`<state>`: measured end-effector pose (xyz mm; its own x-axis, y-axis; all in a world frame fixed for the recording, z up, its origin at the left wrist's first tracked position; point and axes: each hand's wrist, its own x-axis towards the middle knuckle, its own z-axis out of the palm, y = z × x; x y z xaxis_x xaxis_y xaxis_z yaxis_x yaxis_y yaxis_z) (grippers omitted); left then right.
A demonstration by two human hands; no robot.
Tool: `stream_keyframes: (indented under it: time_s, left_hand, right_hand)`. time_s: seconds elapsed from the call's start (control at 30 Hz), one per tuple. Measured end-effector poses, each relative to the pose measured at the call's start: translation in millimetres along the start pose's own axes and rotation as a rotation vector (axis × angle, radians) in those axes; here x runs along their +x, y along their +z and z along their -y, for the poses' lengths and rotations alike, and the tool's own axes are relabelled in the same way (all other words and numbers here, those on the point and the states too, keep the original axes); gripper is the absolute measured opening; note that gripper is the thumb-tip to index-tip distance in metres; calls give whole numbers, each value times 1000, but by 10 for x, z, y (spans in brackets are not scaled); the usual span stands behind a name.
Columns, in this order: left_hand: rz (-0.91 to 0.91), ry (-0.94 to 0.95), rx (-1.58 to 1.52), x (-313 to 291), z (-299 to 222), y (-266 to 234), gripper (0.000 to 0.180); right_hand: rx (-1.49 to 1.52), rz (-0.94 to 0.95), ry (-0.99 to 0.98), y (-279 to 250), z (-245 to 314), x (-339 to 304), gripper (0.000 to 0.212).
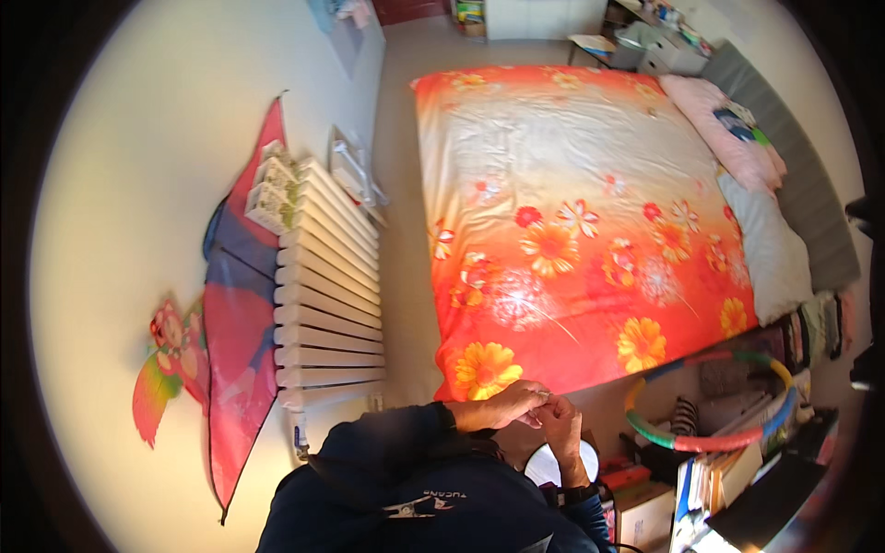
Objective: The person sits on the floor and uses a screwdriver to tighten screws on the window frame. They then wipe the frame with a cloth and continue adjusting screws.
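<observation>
Navy-blue long-sleeved top (pixel 341 493), white chest print (pixel 419 506): small picture plus lettering. Left sleeve (pixel 392 441) same navy, ends near wrist. Right wrist: dark band (pixel 579 495), watch or cuff unclear. Left hand (pixel 516 402), right hand (pixel 560 424) bare.

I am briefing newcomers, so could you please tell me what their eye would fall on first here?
Probably the orange flowered bed cover filling the upper middle, then the pink-and-blue kite on the left wall, beside the radiator. A multicoloured hoop stands out at lower right. At lower centre, the left hand and right hand meet; anything in their grip is too small to make out.
</observation>
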<state>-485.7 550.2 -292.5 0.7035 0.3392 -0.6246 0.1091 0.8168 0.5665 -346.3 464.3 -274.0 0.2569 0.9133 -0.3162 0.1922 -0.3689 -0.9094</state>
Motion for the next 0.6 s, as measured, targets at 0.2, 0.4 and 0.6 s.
stream_keyframes:
  time_s: [0.2, 0.4, 0.6]
  left_hand:
    - [34, -37, -198, -304, 2, -665, 35]
    - [-33, 48, -313, -398, -270, -1082, 37]
    - [-108, 70, -278, -201, -909, -2018, 26]
  right_hand:
    - [-197, 118, -187, 499, 167, 420, 16]
    - [-125, 236, -117, 935, 431, 833, 18]
    - [-109, 159, -114, 1521, 623, 1584, 25]
